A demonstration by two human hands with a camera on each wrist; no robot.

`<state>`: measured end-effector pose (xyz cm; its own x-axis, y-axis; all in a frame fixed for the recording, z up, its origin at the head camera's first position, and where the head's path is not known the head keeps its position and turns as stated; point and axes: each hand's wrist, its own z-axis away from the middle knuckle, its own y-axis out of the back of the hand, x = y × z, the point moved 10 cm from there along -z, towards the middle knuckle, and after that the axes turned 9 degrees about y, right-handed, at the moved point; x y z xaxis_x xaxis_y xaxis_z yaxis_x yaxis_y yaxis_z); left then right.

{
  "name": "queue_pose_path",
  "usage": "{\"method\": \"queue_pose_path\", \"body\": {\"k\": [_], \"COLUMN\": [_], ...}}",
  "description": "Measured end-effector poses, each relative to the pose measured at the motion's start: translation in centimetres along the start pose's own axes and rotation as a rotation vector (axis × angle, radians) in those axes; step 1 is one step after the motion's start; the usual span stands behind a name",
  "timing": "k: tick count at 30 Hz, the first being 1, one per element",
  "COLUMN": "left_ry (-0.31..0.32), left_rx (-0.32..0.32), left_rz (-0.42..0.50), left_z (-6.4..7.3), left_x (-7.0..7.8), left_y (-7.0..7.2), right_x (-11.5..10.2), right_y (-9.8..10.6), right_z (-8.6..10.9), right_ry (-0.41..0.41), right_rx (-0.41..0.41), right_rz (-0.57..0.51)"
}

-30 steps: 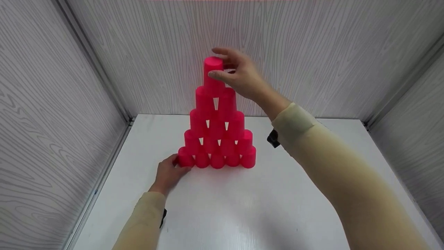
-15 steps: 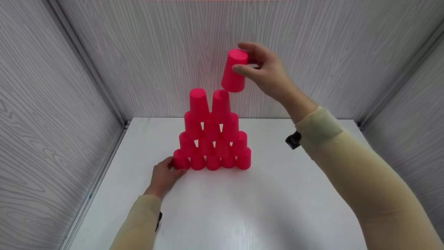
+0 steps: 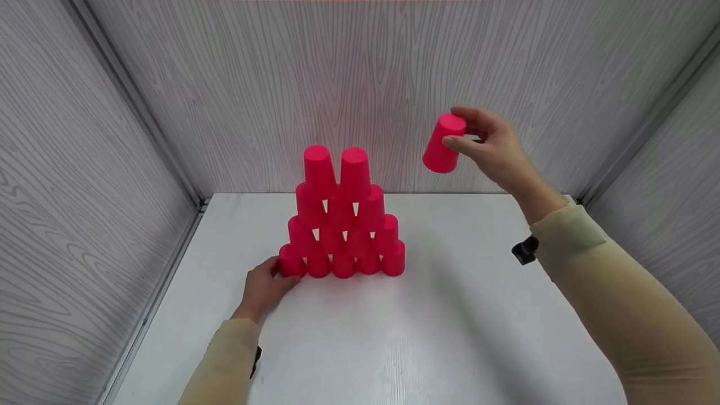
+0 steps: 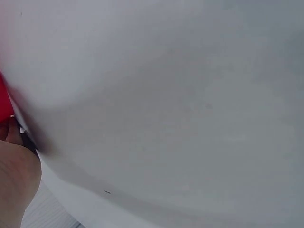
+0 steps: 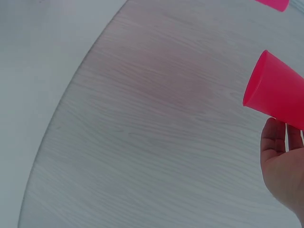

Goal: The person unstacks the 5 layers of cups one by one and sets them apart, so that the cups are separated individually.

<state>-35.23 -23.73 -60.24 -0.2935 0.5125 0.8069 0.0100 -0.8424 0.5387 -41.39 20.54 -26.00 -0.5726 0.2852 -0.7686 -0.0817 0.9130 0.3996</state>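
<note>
Upside-down pink-red cups form a stacked pyramid (image 3: 343, 225) in the head view, with two cups side by side on its top row. My left hand (image 3: 263, 288) holds the cup (image 3: 292, 262) at the left end of the bottom row, thumb in front and fingers behind. Up in the air to the right of the pyramid, my right hand (image 3: 495, 151) grips a single cup (image 3: 440, 147) between thumb and fingers; the cup tilts slightly, its mouth facing down. In the right wrist view the same cup (image 5: 278, 90) shows its open rim, apart from any other cup.
The pyramid stands on a white table (image 3: 337, 337). Wood-grained panels enclose it: a back wall (image 3: 253, 95), a left wall (image 3: 73, 197) and a right wall (image 3: 664, 169). Dark wrist devices (image 3: 526, 250) sit at the sleeves.
My right hand has lifted the single top cup off the pyramid, carried it right and then lowered it somewhat. The left hand stays at the bottom-left cup.
</note>
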Motion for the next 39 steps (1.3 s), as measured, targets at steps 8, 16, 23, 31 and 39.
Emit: {"method": "queue_pose_path", "body": {"k": [8, 16, 23, 31, 39], "left_ry": [-0.009, -0.009, -0.017, -0.005, 0.021], "left_rx": [0.016, 0.016, 0.009, 0.027, 0.029], "left_rz": [0.004, 0.009, 0.020, 0.019, 0.027], "left_z": [-0.2, 0.0, 0.4, 0.4, 0.5], "left_x": [0.0, -0.1, -0.3, -0.5, -0.8], "left_y": [-0.1, -0.4, -0.2, 0.1, 0.1], "right_x": [7.5, 15.7, 21.1, 24.8, 27.1], "right_y": [4.6, 9.2, 11.7, 13.5, 14.1], "right_z": [4.4, 10.5, 15.4, 18.9, 21.0], "right_ry": [-0.146, -0.327, -0.458, -0.471, -0.531], "right_rx": [0.051, 0.087, 0.116, 0.124, 0.118], "right_rz": [0.069, 0.107, 0.135, 0.171, 0.166]}}
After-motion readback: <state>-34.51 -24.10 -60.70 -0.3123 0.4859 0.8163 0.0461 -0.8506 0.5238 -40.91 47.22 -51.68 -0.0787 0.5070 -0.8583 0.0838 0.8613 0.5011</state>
